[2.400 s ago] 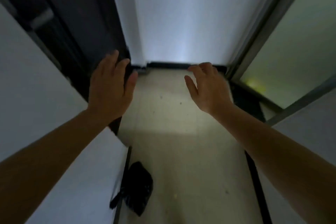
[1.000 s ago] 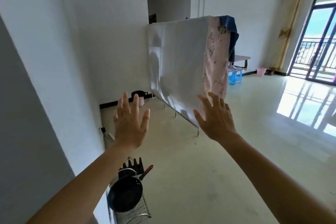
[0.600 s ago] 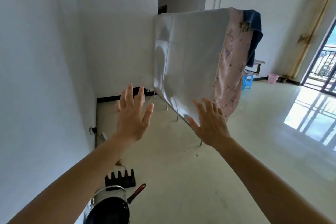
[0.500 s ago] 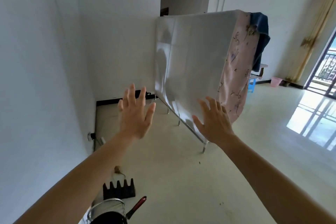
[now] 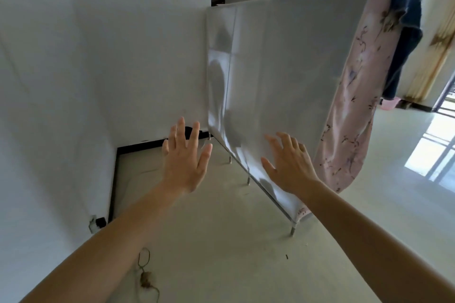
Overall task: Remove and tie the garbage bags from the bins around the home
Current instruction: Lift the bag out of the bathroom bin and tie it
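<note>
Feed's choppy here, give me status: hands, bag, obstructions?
Left hand open, empty. Right hand open, empty. No bag clearly seen; dark shape behind left hand. Covered wardrobe close ahead right.

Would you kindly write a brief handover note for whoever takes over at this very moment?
Left hand: open, raised, holds nothing.
Right hand: open, raised in front of the covered rack, holds nothing.
Job's things: no garbage bag in view; a pink tub by the curtain might be a bin, too small to tell.
Done: nothing shown here.
Left: find a bin, lift its bag out, tie it.
</note>
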